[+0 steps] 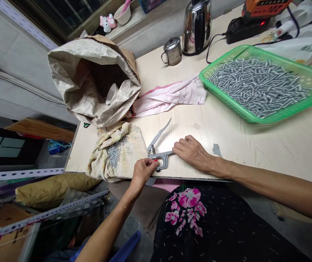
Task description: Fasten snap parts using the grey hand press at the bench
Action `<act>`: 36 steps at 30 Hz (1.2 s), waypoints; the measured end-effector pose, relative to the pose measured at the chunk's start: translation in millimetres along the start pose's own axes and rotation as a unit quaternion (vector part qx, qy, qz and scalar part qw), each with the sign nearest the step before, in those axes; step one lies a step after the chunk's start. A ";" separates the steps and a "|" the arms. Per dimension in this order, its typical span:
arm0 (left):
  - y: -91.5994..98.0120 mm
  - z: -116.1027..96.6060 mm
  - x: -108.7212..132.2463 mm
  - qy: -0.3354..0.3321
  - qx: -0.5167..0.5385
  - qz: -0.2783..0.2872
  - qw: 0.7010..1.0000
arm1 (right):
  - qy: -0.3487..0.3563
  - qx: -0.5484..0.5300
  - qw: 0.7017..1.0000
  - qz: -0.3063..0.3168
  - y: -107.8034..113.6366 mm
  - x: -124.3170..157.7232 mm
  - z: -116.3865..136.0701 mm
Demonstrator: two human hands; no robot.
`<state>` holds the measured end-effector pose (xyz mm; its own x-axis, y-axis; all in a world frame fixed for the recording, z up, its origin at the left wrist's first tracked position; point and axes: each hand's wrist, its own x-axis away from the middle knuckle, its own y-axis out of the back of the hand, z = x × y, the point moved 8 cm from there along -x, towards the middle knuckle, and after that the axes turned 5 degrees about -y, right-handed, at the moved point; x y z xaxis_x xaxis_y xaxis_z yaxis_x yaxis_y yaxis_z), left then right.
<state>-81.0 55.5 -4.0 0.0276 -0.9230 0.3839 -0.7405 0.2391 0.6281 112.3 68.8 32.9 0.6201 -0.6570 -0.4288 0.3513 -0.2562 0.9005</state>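
Observation:
A grey pair of spring-handled pliers (pixel 167 159) lies near the table's front edge, its handles spread apart. My right hand (pixel 192 153) is closed around the end of the lower handle. The other handle slants up and away, with a coil spring at its base. At the jaw my left hand (pixel 144 173) pinches next to a small red part; whatever lies between the fingertips is too small to make out. Just left of the pliers is a crumpled patterned cloth (pixel 134 145) carrying a small heap of shiny metal pieces (pixel 115 153).
A green basket (pixel 243 112) of short metal rods stands at right. A large open sack (pixel 74 98) with a white cup (pixel 111 92) inside stands at back left. Beyond are a pink-white towel (pixel 172 96), a metal mug (pixel 172 52), a kettle (pixel 196 29) and a black power strip (pixel 243 29).

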 end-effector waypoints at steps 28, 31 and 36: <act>-7.5 16.1 9.4 0.037 0.084 -0.007 0.996 | 0.054 -0.064 0.973 0.214 -26.2 -51.3 -35.1; -7.3 14.0 10.3 0.045 0.087 -0.005 0.995 | 0.046 -0.056 0.973 0.217 -25.4 -49.5 -34.3; -5.6 8.1 12.2 0.051 0.096 -0.011 0.994 | 0.037 -0.057 0.977 0.204 -21.7 -47.5 -32.2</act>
<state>-82.0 40.5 -8.3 0.1065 -0.8893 0.4447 -0.8533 0.1479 0.5000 97.9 128.4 31.4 0.7720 -0.6341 -0.0429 0.1369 0.1000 0.9855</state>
